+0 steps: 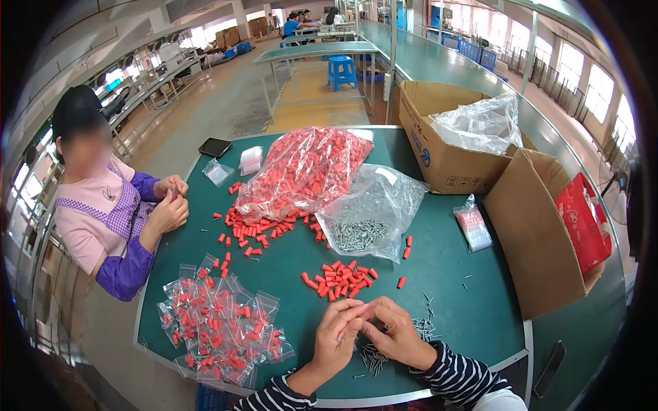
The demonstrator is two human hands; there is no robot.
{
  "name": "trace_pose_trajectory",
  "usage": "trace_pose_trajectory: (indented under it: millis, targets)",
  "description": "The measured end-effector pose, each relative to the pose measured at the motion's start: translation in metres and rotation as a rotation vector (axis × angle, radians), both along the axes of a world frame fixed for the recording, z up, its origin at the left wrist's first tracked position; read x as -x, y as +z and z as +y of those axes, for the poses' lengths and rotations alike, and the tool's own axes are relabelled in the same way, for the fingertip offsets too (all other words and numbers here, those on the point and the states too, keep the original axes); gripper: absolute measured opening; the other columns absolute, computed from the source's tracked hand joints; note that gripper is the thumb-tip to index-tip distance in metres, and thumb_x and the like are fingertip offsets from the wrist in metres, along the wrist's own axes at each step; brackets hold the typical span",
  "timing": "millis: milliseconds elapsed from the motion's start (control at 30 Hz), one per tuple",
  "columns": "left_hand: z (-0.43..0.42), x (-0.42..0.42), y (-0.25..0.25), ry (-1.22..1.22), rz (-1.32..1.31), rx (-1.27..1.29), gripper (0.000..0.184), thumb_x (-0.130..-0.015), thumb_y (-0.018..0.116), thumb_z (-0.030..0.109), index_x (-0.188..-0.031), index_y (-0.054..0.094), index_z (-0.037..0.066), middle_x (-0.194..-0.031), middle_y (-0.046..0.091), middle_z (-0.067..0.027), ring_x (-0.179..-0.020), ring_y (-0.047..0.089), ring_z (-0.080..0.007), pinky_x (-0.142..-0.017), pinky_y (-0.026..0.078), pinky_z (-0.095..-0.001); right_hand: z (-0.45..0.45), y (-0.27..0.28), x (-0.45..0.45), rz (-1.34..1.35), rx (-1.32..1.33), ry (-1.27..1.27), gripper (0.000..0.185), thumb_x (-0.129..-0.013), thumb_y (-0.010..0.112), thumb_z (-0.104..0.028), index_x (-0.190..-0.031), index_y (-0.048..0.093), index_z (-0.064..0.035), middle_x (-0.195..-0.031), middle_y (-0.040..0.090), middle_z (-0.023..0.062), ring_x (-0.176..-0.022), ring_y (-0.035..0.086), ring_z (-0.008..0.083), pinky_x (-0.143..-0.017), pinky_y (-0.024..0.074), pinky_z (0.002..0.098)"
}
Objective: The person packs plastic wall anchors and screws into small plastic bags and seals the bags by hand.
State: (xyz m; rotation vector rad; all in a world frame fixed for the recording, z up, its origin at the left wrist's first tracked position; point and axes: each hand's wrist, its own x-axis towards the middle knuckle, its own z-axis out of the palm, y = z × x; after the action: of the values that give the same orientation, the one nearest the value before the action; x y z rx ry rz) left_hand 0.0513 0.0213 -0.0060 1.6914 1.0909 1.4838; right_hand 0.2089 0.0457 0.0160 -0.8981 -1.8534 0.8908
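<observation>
My left hand (pixel 334 340) and my right hand (pixel 397 334) meet at the fingertips above the near side of the green table (pixel 452 288). Both are closed in a pinch, and whatever they hold is hidden by the fingers. Just beyond them lies a small pile of red plastic caps (pixel 343 277). Loose screws (pixel 373 359) are spread under and beside my right hand. To the left of my left hand is a heap of small clear zip bags (pixel 226 329) with red caps inside.
A large bag of red caps (pixel 308 168) and a clear bag of screws (pixel 363 233) lie mid-table. Cardboard boxes (pixel 452 168) stand at the right, near a pack of small bags (pixel 472 226). A co-worker (pixel 103 192) at the left holds both hands together. A phone (pixel 215 147) lies at the far edge.
</observation>
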Motion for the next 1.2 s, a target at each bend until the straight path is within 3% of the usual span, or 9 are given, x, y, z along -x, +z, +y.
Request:
trace_pose_trajectory:
  millis: [133, 233, 433, 567, 733, 833, 933, 1200]
  targets:
    - [-0.004, 0.0, -0.001, -0.047, -0.221, 0.317, 0.024, -0.1, 0.061, 0.014, -0.117, 0.066, -0.002, -0.105, 0.063, -0.0077, -0.084, 0.062, -0.0124, -0.071, 0.051, -0.0249, 0.0, 0.006, -0.004, 0.108, 0.243, -0.025, 0.011, -0.095, 0.066, -0.008, -0.098, 0.061, 0.0018, -0.095, 0.064, 0.0064, -0.079, 0.06, 0.0105, -0.07, 0.049, 0.0254]
    - [-0.004, -0.001, 0.003, -0.047, -0.356, 0.46, 0.023, -0.099, 0.064, 0.02, -0.111, 0.068, 0.001, -0.095, 0.067, -0.0028, -0.07, 0.056, -0.0044, -0.052, 0.042, -0.0188, 0.001, -0.004, -0.004, 0.237, 0.371, -0.078, 0.01, -0.094, 0.066, -0.008, -0.095, 0.062, 0.001, -0.086, 0.065, 0.0039, -0.073, 0.06, 0.0088, -0.061, 0.0474, 0.024]
    - [-0.001, 0.009, 0.007, 0.025, -0.367, 0.605, 0.021, -0.096, 0.066, 0.015, -0.11, 0.07, -0.001, -0.095, 0.066, -0.0029, -0.073, 0.057, -0.0052, -0.059, 0.044, -0.0198, 0.002, -0.003, -0.009, 0.405, 0.538, -0.044, 0.014, -0.099, 0.062, -0.013, -0.1, 0.057, -0.0004, -0.084, 0.064, 0.0025, -0.076, 0.06, 0.0075, -0.068, 0.0492, 0.0231]
    - [0.002, 0.003, 0.015, 0.003, -0.331, 0.468, 0.016, -0.092, 0.072, 0.012, -0.1, 0.072, -0.002, -0.087, 0.064, -0.0008, -0.07, 0.054, -0.004, -0.058, 0.041, -0.0193, 0.003, -0.004, -0.011, 0.368, 0.542, -0.002, 0.012, -0.099, 0.061, -0.012, -0.1, 0.058, -0.0004, -0.084, 0.063, 0.0014, -0.076, 0.06, 0.0075, -0.069, 0.0495, 0.0233]
    - [0.003, 0.009, 0.008, 0.032, -0.209, 0.359, 0.009, -0.088, 0.074, 0.006, -0.091, 0.072, -0.002, -0.09, 0.063, -0.0022, -0.073, 0.056, -0.0065, -0.063, 0.044, -0.0206, 0.004, 0.002, -0.015, 0.165, 0.503, 0.015, 0.013, -0.095, 0.065, -0.008, -0.103, 0.061, 0.001, -0.085, 0.064, 0.0031, -0.077, 0.06, 0.0093, -0.071, 0.0498, 0.0246]
    - [0.002, 0.013, 0.008, 0.077, -0.147, 0.292, 0.007, -0.085, 0.076, 0.002, -0.089, 0.071, -0.002, -0.089, 0.063, -0.0031, -0.073, 0.057, -0.008, -0.063, 0.045, -0.0211, 0.006, 0.005, -0.012, 0.178, 0.182, -0.119, 0.014, -0.091, 0.068, -0.004, -0.103, 0.064, 0.0017, -0.088, 0.065, 0.007, -0.079, 0.062, 0.0131, -0.07, 0.0501, 0.0268]
    - [0.002, 0.012, 0.004, 0.102, -0.121, 0.216, 0.01, -0.081, 0.079, -0.001, -0.087, 0.071, -0.001, -0.086, 0.062, -0.0036, -0.072, 0.058, -0.0092, -0.063, 0.046, -0.0216, 0.009, 0.01, -0.019, 0.09, 0.1, -0.054, 0.013, -0.088, 0.069, -0.002, -0.1, 0.067, 0.0023, -0.091, 0.065, 0.0101, -0.081, 0.064, 0.0169, -0.07, 0.0503, 0.0289]
    - [0.001, 0.013, 0.0, 0.096, 0.089, 0.073, 0.019, -0.074, 0.084, -0.001, -0.082, 0.067, 0.002, -0.083, 0.061, -0.0044, -0.069, 0.056, -0.0097, -0.059, 0.044, -0.0224, 0.005, 0.012, -0.016, 0.065, 0.184, 0.034, 0.012, -0.088, 0.07, -0.007, -0.097, 0.07, 0.0015, -0.086, 0.065, 0.01, -0.076, 0.064, 0.0185, -0.065, 0.0507, 0.0309]
